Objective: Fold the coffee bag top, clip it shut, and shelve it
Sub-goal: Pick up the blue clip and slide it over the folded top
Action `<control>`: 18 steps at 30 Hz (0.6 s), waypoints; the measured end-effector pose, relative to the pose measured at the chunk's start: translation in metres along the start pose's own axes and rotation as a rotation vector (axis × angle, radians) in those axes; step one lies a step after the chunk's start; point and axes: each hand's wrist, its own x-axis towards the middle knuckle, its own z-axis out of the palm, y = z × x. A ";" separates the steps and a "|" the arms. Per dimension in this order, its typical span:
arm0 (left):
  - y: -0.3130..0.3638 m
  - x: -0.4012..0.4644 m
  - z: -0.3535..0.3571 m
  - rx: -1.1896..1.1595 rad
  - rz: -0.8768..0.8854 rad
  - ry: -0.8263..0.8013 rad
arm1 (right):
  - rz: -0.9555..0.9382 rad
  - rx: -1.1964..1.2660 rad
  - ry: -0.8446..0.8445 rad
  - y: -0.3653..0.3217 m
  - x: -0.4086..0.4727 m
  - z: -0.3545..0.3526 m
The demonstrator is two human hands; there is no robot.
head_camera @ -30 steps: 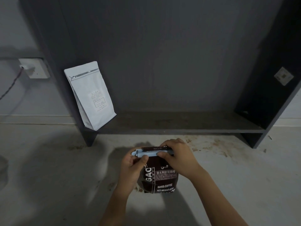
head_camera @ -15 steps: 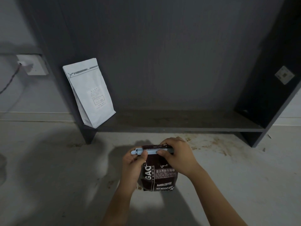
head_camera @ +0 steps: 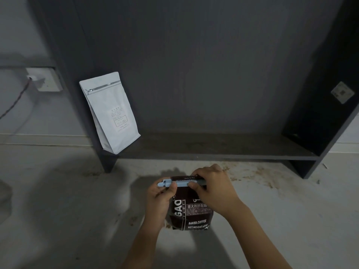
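Pale-blue plastic bar clip (head_camera: 175, 183) spans the dark brown coffee bag (head_camera: 191, 214) top. Left hand (head_camera: 160, 199) and right hand (head_camera: 210, 188) pinch it at either end.

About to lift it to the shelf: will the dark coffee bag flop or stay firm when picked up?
The dark coffee bag bulges full, so it is probably firm and fairly heavy. The blue clip spans its folded top, likely keeping that stiff. Glossy film may be slippery; grip the body.

Dark brown coffee bag (head_camera: 191, 212), white print "BAKED.COFFEE", upright on floor, top folded flat. Pale blue clip (head_camera: 175, 183) lies horizontal across fold, pinched at both ends, hinge end protruding past left-side grip. Dark shelf (head_camera: 213, 150) beyond grip.
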 end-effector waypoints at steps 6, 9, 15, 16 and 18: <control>0.001 0.001 -0.008 0.052 -0.002 -0.059 | -0.007 0.044 0.010 -0.004 0.002 0.002; 0.002 0.003 -0.012 0.085 -0.007 -0.089 | 0.012 0.091 0.035 -0.002 0.003 0.004; -0.006 -0.004 -0.006 -0.035 0.010 -0.032 | 0.006 0.063 0.083 -0.003 0.001 0.009; -0.007 -0.003 -0.005 -0.046 0.015 -0.026 | -0.001 0.047 0.092 -0.003 0.000 0.010; -0.009 -0.001 -0.004 -0.059 0.013 -0.017 | -0.007 0.039 0.107 -0.003 -0.001 0.011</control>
